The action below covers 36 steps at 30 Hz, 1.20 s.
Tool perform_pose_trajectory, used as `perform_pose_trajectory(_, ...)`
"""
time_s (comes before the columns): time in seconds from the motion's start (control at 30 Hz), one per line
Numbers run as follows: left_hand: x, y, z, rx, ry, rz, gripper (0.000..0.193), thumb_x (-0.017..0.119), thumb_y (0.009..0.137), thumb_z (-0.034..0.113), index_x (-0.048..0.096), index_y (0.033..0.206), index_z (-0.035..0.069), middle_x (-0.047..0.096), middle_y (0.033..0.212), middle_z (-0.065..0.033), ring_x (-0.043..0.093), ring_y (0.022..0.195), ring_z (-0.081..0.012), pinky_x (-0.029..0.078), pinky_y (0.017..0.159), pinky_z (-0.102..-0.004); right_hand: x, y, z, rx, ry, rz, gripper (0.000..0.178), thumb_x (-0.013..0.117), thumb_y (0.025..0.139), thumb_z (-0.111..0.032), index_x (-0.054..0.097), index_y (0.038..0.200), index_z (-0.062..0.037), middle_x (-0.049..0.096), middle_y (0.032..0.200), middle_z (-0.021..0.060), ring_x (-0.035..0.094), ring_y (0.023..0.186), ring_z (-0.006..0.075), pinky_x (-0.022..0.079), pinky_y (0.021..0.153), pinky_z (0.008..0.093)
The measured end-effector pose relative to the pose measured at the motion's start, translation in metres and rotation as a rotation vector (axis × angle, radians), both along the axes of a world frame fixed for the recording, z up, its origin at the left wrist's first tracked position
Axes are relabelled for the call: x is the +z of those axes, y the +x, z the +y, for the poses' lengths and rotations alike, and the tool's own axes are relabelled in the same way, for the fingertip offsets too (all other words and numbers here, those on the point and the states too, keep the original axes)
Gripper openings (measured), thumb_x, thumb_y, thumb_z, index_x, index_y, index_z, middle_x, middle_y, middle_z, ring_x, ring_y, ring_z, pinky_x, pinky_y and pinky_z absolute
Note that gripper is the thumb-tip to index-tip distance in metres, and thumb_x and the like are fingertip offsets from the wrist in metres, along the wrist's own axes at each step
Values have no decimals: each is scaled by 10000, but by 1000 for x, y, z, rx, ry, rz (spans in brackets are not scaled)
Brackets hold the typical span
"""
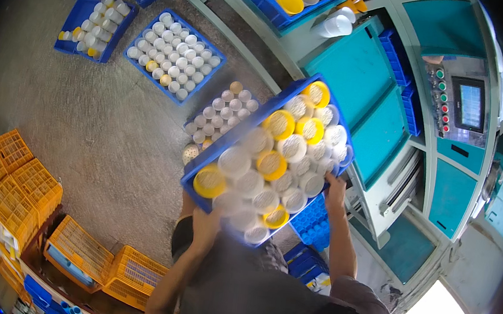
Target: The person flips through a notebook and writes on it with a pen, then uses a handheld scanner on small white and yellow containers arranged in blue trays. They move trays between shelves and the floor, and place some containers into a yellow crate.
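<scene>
I hold a blue plastic crate (297, 89) up in front of me, tilted across the view. Packed inside it are white and yellow cups, with pale granules showing in many; a yellow cup (279, 125) and a white cup (292, 147) lie near the middle. My left hand (205, 226) grips the crate's near left side, its fingers partly hidden beneath. At the right side, my right hand (335, 192) is closed on the edge, beside the cups. Some cups nearest me look blurred.
On the floor stand a crate of upright white cups (173, 55), another partly hidden cup crate (222, 115) and a blue crate of jumbled cups (97, 27). Yellow baskets (15, 195) line the lower left. A teal machine (355, 88) with a control panel (465, 105) is at right.
</scene>
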State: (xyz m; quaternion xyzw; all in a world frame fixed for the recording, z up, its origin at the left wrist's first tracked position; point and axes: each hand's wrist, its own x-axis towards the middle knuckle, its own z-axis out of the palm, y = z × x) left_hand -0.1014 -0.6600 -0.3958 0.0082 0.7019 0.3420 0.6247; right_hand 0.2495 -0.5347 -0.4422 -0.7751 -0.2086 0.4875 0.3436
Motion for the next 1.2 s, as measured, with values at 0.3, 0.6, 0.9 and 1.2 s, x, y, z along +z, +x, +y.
perform_pose_trajectory(0.3, -231, -84, -29, -36, -364, 212, 392, 641, 714, 146, 603, 1008, -112, 660, 963, -175, 633, 826, -253, 494, 764, -359, -224, -96, -11, 112, -319, -147, 223, 710, 773, -203, 670, 850, 3, 605, 710, 30, 490, 532, 110, 358, 472, 285)
perform_pose_trajectory(0.6, -500, -73, 9, 137, -287, -8, 428, 696, 746, 210, 610, 1072, -54, 655, 893, -115, 621, 776, -196, 486, 708, -321, -480, -73, 25, 100, -274, -202, 455, 718, 768, -273, 630, 1052, 71, 637, 954, 148, 552, 839, 206, 450, 738, 379)
perform_pose_trajectory(0.9, -442, -94, -100, -573, -160, 150, 676, 662, 818, 399, 482, 1332, -2, 598, 1205, -214, 581, 1112, -312, 453, 932, -375, -345, -20, -82, 940, -512, -369, 333, 546, 967, -317, 583, 1194, -75, 625, 983, 1, 560, 773, 102, 470, 649, 269)
perform_pose_trajectory(1.2, -256, -39, -242, -721, -323, 255, 916, 611, 825, 505, 194, 1475, 12, 354, 1425, -314, 508, 1161, -507, 444, 966, -534, -165, -168, -267, 1692, -318, -479, 823, 654, 855, -459, 316, 1439, 12, 425, 1370, 299, 456, 1249, 420, 428, 968, 525)
